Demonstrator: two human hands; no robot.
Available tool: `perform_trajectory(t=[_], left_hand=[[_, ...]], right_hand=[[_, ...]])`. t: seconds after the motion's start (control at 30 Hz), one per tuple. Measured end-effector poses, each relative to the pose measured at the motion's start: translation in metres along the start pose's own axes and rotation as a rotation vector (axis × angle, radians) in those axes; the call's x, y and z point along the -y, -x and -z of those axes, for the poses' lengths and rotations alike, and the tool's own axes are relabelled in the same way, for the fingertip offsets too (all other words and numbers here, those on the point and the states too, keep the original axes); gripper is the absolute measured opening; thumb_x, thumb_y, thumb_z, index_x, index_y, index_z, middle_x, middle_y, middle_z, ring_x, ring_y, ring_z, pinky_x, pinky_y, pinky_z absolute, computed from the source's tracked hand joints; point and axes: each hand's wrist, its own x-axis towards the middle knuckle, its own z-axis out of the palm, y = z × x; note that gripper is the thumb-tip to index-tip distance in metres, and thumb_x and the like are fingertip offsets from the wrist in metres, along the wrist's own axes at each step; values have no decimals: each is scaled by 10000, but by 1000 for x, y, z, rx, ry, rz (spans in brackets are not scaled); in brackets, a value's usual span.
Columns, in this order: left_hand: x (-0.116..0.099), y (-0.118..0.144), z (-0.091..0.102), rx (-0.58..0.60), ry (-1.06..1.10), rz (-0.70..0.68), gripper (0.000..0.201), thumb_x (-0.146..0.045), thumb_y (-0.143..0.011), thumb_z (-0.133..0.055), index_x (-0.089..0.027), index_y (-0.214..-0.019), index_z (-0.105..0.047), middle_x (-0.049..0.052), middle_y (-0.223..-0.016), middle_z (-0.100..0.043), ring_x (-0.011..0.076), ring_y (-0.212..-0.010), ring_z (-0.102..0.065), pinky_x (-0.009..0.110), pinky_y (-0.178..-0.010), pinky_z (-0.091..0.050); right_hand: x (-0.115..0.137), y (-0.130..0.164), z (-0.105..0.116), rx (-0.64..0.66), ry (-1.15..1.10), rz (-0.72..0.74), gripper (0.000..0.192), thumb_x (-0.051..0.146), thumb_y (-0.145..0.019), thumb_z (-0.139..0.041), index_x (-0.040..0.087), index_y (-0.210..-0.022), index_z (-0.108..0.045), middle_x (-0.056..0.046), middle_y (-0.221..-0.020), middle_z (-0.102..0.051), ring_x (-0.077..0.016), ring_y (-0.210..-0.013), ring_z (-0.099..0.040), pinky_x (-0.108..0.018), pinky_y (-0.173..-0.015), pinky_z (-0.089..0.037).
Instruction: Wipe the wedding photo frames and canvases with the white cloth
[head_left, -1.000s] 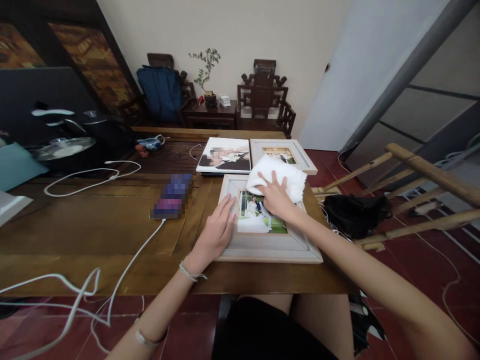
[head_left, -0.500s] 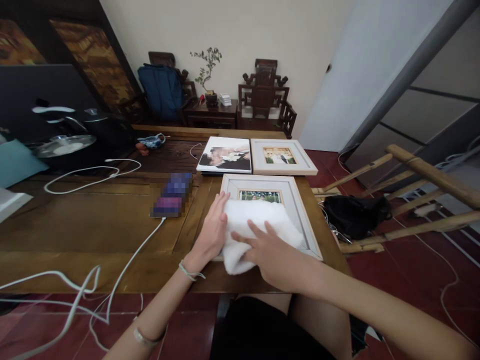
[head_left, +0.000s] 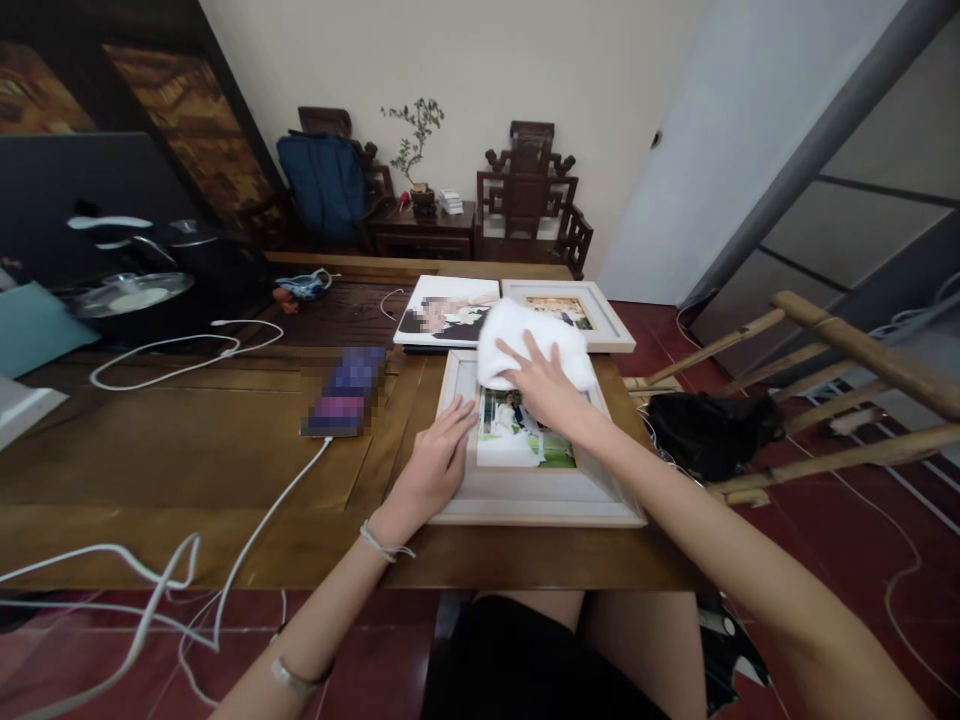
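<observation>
A picture frame [head_left: 540, 508] with a pale wooden border and a wide light mat lies flat near the table's front edge. Its photo [head_left: 499, 440] shows people on green grass. My left hand [head_left: 439, 455] rests on the frame's left side, fingers stretched out and lying flat. Under my right hand [head_left: 551, 385] is a bunched white cloth [head_left: 525, 330], held down with spread fingers at the frame's far edge. The cloth hides the top of the frame and overlaps part of a second picture frame [head_left: 611, 325] behind it.
Left of that second frame lies a white photo panel [head_left: 450, 290]. A phone [head_left: 345, 390] with a white cable [head_left: 274, 500] is on the wooden table [head_left: 187, 440]. A lidded pan [head_left: 135, 295] and black kettle [head_left: 202, 260] stand far left. A bamboo rack [head_left: 862, 350] is right.
My right hand has pushed the white cloth forward from the frame's near half to its far edge, uncovering the photo. My left hand stays at the frame's left side.
</observation>
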Motion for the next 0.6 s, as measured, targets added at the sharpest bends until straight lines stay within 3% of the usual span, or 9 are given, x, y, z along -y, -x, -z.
perform_trajectory(t=[0.1, 0.23, 0.33, 0.5, 0.6], left_hand=[[2, 0, -1, -18, 13, -2, 390, -102, -877, -358, -160, -1218, -537, 129, -1389, -451, 245, -1350, -311, 522, -1057, -330], [5, 1, -2, -31, 41, -34, 453, -43, -820, -355, -175, -1209, -545, 122, -1370, -472, 247, -1346, -319, 537, -1058, -325], [7, 1, -2, -67, 66, -45, 492, -18, -782, -356, -187, -1203, -545, 114, -1344, -500, 243, -1334, -344, 537, -1058, -332], [5, 1, -2, -83, 68, -35, 516, 10, -744, -351, -182, -1176, -557, 109, -1318, -525, 235, -1320, -370, 525, -1065, -338], [3, 1, 0, -89, 59, -21, 519, 18, -733, -347, -172, -1167, -560, 113, -1327, -514, 234, -1324, -362, 516, -1078, -323]], right_hand=[[19, -31, -6, 4, -23, 126, 532, -44, -783, -371, 223, -1194, -577, -9, -1514, -212, -376, -1373, -91, -687, -1001, -211], [24, -41, -10, 59, -45, 123, 505, -24, -806, -392, 223, -1208, -571, -32, -1485, -293, -360, -1360, -172, -657, -1007, -231], [0, -26, -8, 101, -31, 67, 579, -65, -736, -410, 225, -1209, -575, -21, -1469, -325, -354, -1350, -210, -646, -1010, -235], [-61, 19, -1, 145, 21, -49, 616, -85, -662, -375, 202, -1146, -627, -24, -1406, -429, -335, -1328, -275, -614, -1015, -247], [-76, 50, -1, 143, 58, -70, 571, -69, -652, -379, 161, -1094, -658, -59, -1399, -435, -357, -1311, -295, -593, -1003, -275]])
